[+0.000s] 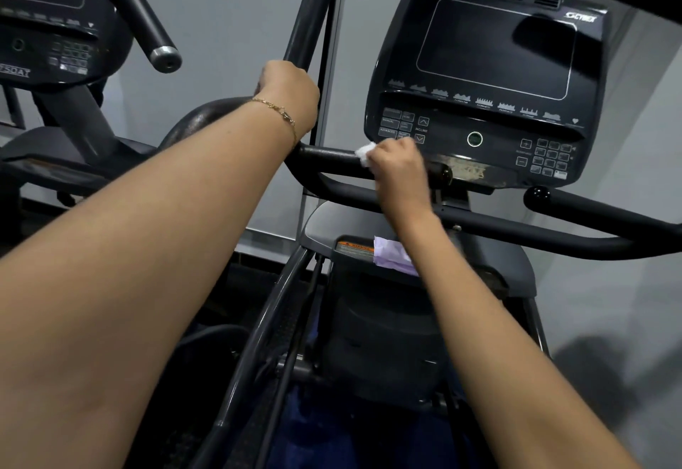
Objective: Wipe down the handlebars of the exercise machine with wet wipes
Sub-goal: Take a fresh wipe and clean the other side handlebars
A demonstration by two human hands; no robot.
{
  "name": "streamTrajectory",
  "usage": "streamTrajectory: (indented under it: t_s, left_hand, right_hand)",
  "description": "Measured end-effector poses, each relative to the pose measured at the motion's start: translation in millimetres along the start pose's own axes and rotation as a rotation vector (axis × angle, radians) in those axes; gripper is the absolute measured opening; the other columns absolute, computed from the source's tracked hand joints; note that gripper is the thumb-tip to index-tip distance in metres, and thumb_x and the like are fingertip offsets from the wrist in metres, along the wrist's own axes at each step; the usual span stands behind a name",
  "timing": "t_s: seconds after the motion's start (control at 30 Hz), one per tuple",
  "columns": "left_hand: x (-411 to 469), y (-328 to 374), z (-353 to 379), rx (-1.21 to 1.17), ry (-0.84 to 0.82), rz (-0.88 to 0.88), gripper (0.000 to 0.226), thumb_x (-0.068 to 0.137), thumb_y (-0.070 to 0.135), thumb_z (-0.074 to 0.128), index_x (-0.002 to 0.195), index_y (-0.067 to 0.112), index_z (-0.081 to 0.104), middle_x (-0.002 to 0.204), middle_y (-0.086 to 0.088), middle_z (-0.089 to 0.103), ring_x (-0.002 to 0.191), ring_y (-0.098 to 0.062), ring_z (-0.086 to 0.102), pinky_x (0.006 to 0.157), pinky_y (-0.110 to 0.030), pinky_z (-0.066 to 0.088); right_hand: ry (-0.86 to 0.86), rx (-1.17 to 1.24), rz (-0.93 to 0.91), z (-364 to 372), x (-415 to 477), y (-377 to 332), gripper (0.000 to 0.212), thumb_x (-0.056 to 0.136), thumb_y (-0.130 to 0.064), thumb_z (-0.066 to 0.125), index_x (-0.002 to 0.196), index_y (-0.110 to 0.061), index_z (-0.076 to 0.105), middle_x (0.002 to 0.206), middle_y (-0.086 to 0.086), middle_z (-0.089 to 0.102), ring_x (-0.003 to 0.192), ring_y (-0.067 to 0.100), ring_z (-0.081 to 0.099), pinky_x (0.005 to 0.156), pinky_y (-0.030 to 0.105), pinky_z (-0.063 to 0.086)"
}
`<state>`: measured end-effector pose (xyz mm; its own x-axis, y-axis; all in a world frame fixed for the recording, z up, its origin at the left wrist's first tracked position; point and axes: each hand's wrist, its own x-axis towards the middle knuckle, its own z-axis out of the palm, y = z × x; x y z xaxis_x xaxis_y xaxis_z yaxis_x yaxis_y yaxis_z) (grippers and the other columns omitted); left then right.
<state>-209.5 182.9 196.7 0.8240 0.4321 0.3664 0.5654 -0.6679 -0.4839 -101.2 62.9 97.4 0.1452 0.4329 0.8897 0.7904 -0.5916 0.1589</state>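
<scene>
The exercise machine's short black handlebar (326,157) runs level below the console. My right hand (398,169) curls over this bar and holds a white wet wipe (365,153) against it; the wipe sticks out at the hand's left side. My left hand (289,90), with a gold bracelet on the wrist, grips the tall upright handlebar (310,14) at the left. A pale purple wipes pack (393,256) lies on the machine's housing below my right forearm, partly hidden by it.
The console (487,77) with a dark screen and keypads stands right behind the bar. A long lower bar (575,225) sweeps to the right. A second machine (55,26) with its own handle end (165,58) stands at the left. Grey wall behind.
</scene>
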Motion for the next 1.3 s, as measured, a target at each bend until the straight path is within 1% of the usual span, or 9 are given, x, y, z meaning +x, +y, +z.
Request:
streamTrajectory:
  t_s: [0.1, 0.27, 0.33, 0.43, 0.63, 0.73, 0.9, 1.1, 1.3]
  left_hand:
    - [-1.6, 1.2, -1.1, 0.007, 0.003, 0.002, 0.031, 0.091, 0.004, 0.043, 0.118, 0.005, 0.057, 0.118, -0.01, 0.06, 0.105, -0.027, 0.061, 0.087, -0.032, 0.051]
    - [-3.1, 2.1, 0.0, 0.006, -0.007, 0.007, 0.027, 0.09, 0.004, 0.046, 0.115, 0.004, 0.058, 0.114, -0.01, 0.061, 0.103, -0.027, 0.062, 0.09, -0.034, 0.052]
    - [-4.9, 4.3, -0.6, 0.009, -0.009, 0.012, 0.027, 0.09, 0.004, 0.046, 0.114, 0.004, 0.059, 0.113, -0.01, 0.062, 0.102, -0.027, 0.062, 0.09, -0.035, 0.053]
    - [-5.2, 4.3, -0.9, 0.026, -0.001, 0.019, 0.026, 0.09, 0.004, 0.047, 0.113, 0.004, 0.059, 0.112, -0.01, 0.061, 0.102, -0.027, 0.062, 0.09, -0.035, 0.053]
    - [-3.6, 0.6, -1.4, 0.025, 0.005, 0.01, 0.026, 0.09, 0.004, 0.044, 0.113, 0.004, 0.059, 0.11, -0.01, 0.061, 0.1, -0.026, 0.062, 0.078, -0.03, 0.049]
    - [-4.4, -0.6, -1.5, 0.021, -0.003, -0.003, 0.026, 0.091, 0.003, 0.043, 0.112, 0.004, 0.058, 0.1, -0.008, 0.058, 0.086, -0.024, 0.057, 0.068, -0.028, 0.041]
    - [-7.0, 0.9, -4.5, 0.027, 0.007, -0.027, 0.028, 0.09, 0.003, 0.044, 0.116, 0.004, 0.057, 0.114, -0.01, 0.061, 0.1, -0.025, 0.062, 0.077, -0.029, 0.049]
    - [-4.5, 8.9, -3.5, 0.043, 0.009, -0.052, 0.033, 0.09, 0.005, 0.046, 0.122, 0.004, 0.054, 0.12, -0.01, 0.058, 0.106, -0.026, 0.061, 0.087, -0.033, 0.053]
    - [1.0, 13.5, -2.9, 0.033, 0.006, -0.128, 0.033, 0.09, 0.008, 0.048, 0.122, 0.004, 0.054, 0.115, -0.01, 0.062, 0.102, -0.026, 0.063, 0.083, -0.033, 0.054]
  right_hand:
    - [0.026, 0.219, -0.007, 1.8, -23.7, -13.3, 0.008, 0.072, 0.003, 0.072, 0.076, -0.003, 0.07, 0.077, 0.006, 0.066, 0.072, 0.022, 0.055, 0.06, 0.021, 0.037]
    - [0.295, 1.535, 1.393, -8.7, -75.4, -24.8, 0.019, 0.092, -0.001, 0.052, 0.109, -0.007, 0.058, 0.087, 0.001, 0.062, 0.079, 0.009, 0.059, 0.059, 0.009, 0.051]
    - [0.497, 1.86, 1.733, -5.7, -66.3, -17.3, 0.02, 0.094, -0.002, 0.049, 0.113, -0.007, 0.051, 0.085, 0.004, 0.055, 0.082, 0.013, 0.057, 0.063, 0.013, 0.053]
    - [0.654, 2.029, 1.775, -8.2, -35.9, -11.0, 0.009, 0.096, -0.002, 0.044, 0.094, -0.003, 0.052, 0.082, 0.006, 0.05, 0.078, 0.015, 0.054, 0.086, 0.027, 0.045]
    - [0.464, 2.091, 1.752, -1.7, -22.7, -46.8, 0.015, 0.09, 0.007, 0.049, 0.08, -0.002, 0.053, 0.082, 0.011, 0.055, 0.076, 0.018, 0.056, 0.088, 0.031, 0.046]
    - [0.531, 2.091, 1.778, -13.4, -30.1, -23.1, 0.012, 0.093, 0.002, 0.048, 0.083, -0.003, 0.053, 0.083, 0.01, 0.055, 0.073, 0.016, 0.056, 0.084, 0.025, 0.047]
    - [0.557, 2.076, 1.924, -5.0, -13.0, -23.7, 0.02, 0.094, 0.002, 0.046, 0.075, -0.004, 0.046, 0.094, 0.008, 0.053, 0.1, 0.02, 0.058, 0.093, 0.022, 0.042]
    - [0.377, 2.186, 2.046, 37.1, 13.5, -77.3, 0.018, 0.092, 0.007, 0.047, 0.109, 0.005, 0.054, 0.093, 0.015, 0.058, 0.083, 0.022, 0.061, 0.095, 0.027, 0.046]
    - [0.358, 2.114, 2.029, 42.4, 19.3, -94.4, 0.03, 0.091, 0.006, 0.048, 0.121, 0.003, 0.047, 0.122, 0.021, 0.054, 0.119, 0.029, 0.054, 0.097, 0.033, 0.048]
